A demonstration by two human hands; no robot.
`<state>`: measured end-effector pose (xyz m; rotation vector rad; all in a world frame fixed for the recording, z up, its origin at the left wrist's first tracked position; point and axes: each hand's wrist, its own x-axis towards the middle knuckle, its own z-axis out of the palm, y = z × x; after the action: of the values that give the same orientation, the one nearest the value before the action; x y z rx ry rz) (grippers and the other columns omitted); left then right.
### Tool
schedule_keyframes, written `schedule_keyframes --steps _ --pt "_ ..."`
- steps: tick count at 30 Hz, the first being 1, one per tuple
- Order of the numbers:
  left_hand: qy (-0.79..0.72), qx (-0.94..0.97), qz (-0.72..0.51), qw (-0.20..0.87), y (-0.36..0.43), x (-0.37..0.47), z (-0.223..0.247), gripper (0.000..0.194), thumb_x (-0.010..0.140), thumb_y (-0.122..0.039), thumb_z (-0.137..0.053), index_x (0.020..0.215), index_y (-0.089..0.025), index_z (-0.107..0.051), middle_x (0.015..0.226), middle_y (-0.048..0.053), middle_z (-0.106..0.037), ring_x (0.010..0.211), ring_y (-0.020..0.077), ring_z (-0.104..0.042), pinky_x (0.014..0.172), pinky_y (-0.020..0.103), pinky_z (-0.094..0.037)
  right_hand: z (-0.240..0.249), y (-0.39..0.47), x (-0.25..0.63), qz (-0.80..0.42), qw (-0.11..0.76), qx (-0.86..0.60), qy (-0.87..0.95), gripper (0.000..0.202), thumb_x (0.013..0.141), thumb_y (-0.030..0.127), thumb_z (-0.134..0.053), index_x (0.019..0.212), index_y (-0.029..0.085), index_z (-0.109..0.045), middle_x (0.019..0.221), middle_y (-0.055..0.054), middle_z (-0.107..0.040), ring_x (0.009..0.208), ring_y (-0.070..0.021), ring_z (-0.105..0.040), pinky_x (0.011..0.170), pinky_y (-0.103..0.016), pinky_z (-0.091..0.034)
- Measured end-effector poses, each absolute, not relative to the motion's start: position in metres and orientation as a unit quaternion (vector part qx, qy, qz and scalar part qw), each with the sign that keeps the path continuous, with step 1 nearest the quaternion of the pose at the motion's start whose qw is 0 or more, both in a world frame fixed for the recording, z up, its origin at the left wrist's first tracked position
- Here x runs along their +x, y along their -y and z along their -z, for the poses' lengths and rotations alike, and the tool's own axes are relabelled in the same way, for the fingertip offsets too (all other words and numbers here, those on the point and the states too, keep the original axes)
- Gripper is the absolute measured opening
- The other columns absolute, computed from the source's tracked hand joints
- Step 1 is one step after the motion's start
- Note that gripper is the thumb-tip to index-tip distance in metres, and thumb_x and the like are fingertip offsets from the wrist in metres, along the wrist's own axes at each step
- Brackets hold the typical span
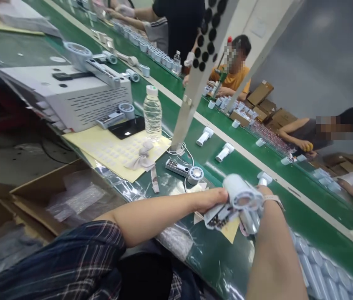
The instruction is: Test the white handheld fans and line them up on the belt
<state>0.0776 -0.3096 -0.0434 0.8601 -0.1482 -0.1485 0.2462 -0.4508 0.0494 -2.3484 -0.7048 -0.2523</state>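
Observation:
My left hand [213, 199] is closed around a pale blue-white handheld fan housing [239, 192], its round head towards me. Below that hand, an opened fan handle [218, 217] shows dark inner parts; whether it belongs to the same piece is unclear. My right hand [264, 191], with a light band at the wrist, reaches over the green belt against another white fan piece [264, 178]. Its fingers are mostly hidden, so their grip is unclear. A fan with an open handle [181, 168] lies on the bench to the left, beside a white cable.
A water bottle [153, 112], a phone [127, 127] and yellow sheets [101, 146] lie left, by a white vented box [79, 98]. A slanted post [192, 91] rises mid-bench. Fan pieces [225, 152] sit on the belt [251, 166]. White cylinders [323, 266] line the lower right. Co-workers sit opposite.

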Motion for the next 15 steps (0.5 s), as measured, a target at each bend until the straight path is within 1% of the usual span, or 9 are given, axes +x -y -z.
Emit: schedule_keyframes --steps 3,5,6,8,9,10,12,14,15 --pt "0.224 0.498 0.129 0.828 0.308 0.074 0.041 0.080 0.043 -0.083 -0.086 0.074 -0.012 -0.069 0.069 0.004 -0.067 0.063 0.0194 -0.062 0.066 0.034 -0.056 -0.055 0.424 0.251 0.027 0.209 -0.942 0.261 0.021 0.101 0.026 -0.063 0.114 0.015 -0.073 0.112 -0.011 -0.074 0.101 -0.0230 -0.072 0.093 -0.041 -0.058" --pt "0.350 0.515 0.170 0.764 0.312 0.073 0.035 0.073 0.039 -0.068 -0.096 0.075 -0.009 -0.070 0.074 0.003 -0.069 0.071 0.0218 -0.066 0.076 0.035 -0.058 -0.051 0.410 0.237 -0.013 0.145 -0.952 0.270 0.023 0.098 0.015 -0.059 0.108 0.015 -0.079 0.100 -0.014 -0.076 0.096 -0.0246 -0.073 0.091 -0.038 -0.055" --pt "0.411 0.514 0.183 0.730 0.315 0.073 0.031 0.069 0.039 -0.059 -0.099 0.077 -0.008 -0.073 0.080 0.004 -0.070 0.079 0.0243 -0.068 0.083 0.036 -0.058 -0.046 0.404 0.223 -0.028 0.117 -0.952 0.282 0.027 0.097 0.013 -0.058 0.111 0.016 -0.081 0.099 -0.015 -0.076 0.095 -0.0256 -0.074 0.089 -0.036 -0.054" --pt "0.514 0.510 0.188 0.663 0.322 0.076 0.022 0.062 0.042 -0.045 -0.102 0.083 -0.006 -0.078 0.095 0.007 -0.072 0.098 0.0299 -0.071 0.096 0.036 -0.055 -0.034 0.396 0.185 -0.047 0.062 -0.943 0.323 0.036 0.098 0.014 -0.055 0.127 0.019 -0.077 0.102 -0.017 -0.075 0.093 -0.0269 -0.074 0.085 -0.035 -0.053" --pt "0.554 0.507 0.181 0.635 0.325 0.078 0.018 0.059 0.043 -0.041 -0.102 0.085 -0.006 -0.079 0.098 0.007 -0.072 0.103 0.0315 -0.071 0.099 0.035 -0.054 -0.028 0.394 0.164 -0.040 0.003 -0.932 0.359 0.041 0.101 0.015 -0.050 0.135 0.020 -0.072 0.104 -0.018 -0.074 0.092 -0.0269 -0.074 0.083 -0.035 -0.052" --pt "0.586 0.502 0.173 0.612 0.328 0.081 0.015 0.055 0.044 -0.038 -0.102 0.085 -0.007 -0.081 0.099 0.008 -0.073 0.103 0.0318 -0.072 0.098 0.034 -0.055 -0.024 0.393 0.143 -0.042 -0.044 -0.917 0.394 0.045 0.102 0.014 -0.044 0.138 0.021 -0.070 0.105 -0.018 -0.074 0.091 -0.0269 -0.074 0.082 -0.035 -0.052" --pt "0.638 0.476 0.157 0.585 0.333 0.084 0.011 0.050 0.046 -0.036 -0.102 0.084 -0.010 -0.083 0.096 0.008 -0.075 0.097 0.0304 -0.075 0.092 0.032 -0.058 -0.022 0.391 0.112 -0.058 -0.112 -0.890 0.438 0.048 0.103 0.014 -0.042 0.144 0.023 -0.065 0.102 -0.017 -0.074 0.090 -0.0279 -0.074 0.079 -0.035 -0.051" --pt "0.675 0.436 0.149 0.577 0.336 0.085 0.007 0.046 0.049 -0.040 -0.100 0.081 -0.013 -0.083 0.087 0.006 -0.076 0.088 0.0278 -0.077 0.085 0.029 -0.061 -0.029 0.384 0.098 -0.082 -0.136 -0.877 0.454 0.051 0.103 0.019 -0.046 0.154 0.022 -0.053 0.097 -0.015 -0.075 0.086 -0.0296 -0.075 0.075 -0.036 -0.052" --pt "0.677 0.422 0.154 0.582 0.337 0.084 0.005 0.044 0.052 -0.045 -0.099 0.078 -0.014 -0.082 0.080 0.004 -0.075 0.081 0.0262 -0.077 0.080 0.028 -0.062 -0.035 0.377 0.097 -0.086 -0.126 -0.876 0.458 0.055 0.103 0.022 -0.047 0.159 0.020 -0.045 0.094 -0.015 -0.076 0.084 -0.0300 -0.075 0.073 -0.036 -0.053"
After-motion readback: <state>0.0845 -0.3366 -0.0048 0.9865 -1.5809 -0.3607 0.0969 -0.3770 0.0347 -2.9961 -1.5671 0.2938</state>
